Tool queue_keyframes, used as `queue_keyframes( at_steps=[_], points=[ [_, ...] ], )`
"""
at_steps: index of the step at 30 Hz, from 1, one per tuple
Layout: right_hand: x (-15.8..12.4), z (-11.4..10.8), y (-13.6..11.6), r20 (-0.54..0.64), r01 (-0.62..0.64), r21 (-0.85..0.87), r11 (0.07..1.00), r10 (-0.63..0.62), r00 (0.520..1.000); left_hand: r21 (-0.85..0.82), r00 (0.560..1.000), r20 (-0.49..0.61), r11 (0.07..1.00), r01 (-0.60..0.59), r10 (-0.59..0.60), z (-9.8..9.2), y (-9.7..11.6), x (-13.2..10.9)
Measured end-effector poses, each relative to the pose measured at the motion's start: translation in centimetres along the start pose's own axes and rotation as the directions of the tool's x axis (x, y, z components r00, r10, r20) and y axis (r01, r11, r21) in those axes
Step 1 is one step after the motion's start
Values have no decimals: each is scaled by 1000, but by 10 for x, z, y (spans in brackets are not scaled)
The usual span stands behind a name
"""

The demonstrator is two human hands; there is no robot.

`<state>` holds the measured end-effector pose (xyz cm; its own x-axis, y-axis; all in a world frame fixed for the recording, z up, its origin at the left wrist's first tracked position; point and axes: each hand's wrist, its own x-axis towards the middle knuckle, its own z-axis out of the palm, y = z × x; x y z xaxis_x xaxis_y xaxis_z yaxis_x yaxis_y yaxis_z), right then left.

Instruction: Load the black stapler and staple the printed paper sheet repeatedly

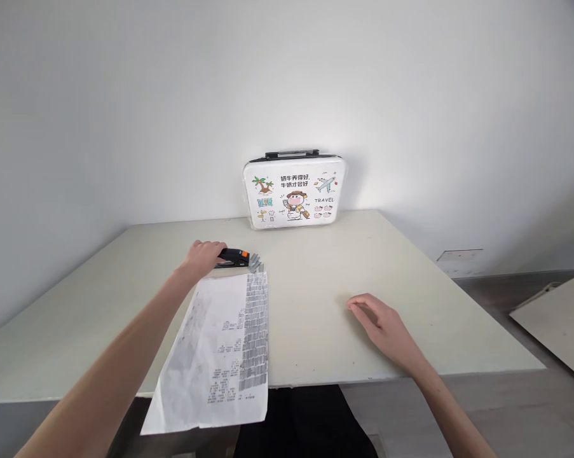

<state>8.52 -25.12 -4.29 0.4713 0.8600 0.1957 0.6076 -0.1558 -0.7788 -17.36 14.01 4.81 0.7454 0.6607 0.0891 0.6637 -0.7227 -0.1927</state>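
Note:
My left hand (205, 256) is closed on a black stapler (235, 257) with an orange patch, left of the table's middle. Small grey strips that look like staples (255, 263) lie at the stapler's right end. Just below is a white printed paper (220, 343) with a dense grey band along its right side; its lower end hangs over the table's front edge. My right hand (373, 318) rests near the right part of the table, fingers curled with thumb and fingertips close together, and nothing shows in it.
A white case (293, 194) with cartoon prints and a black handle stands upright against the wall at the back of the pale table (325, 267). Past the table's right side are a wall socket plate (459, 254) and another pale surface (560, 324).

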Motion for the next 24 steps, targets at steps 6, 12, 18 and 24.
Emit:
queue_keyframes(
  at_steps=[6,12,18,24],
  points=[
    [0,0,2,11,6,2,1000,-6,1000,-5,990,-121,997,72,-72,-32,5,-32],
    [-1,-1,-2,9,-12,25,1000,12,1000,-172,958,-242,966,-195,151,-62,79,-73],
    [0,0,0,-57,-52,97,994,57,997,-258,925,-198,893,-368,324,-56,182,-103],
    [0,-1,-1,-139,-138,199,970,167,976,-306,916,-124,864,-400,380,-44,233,-103]
  ],
)
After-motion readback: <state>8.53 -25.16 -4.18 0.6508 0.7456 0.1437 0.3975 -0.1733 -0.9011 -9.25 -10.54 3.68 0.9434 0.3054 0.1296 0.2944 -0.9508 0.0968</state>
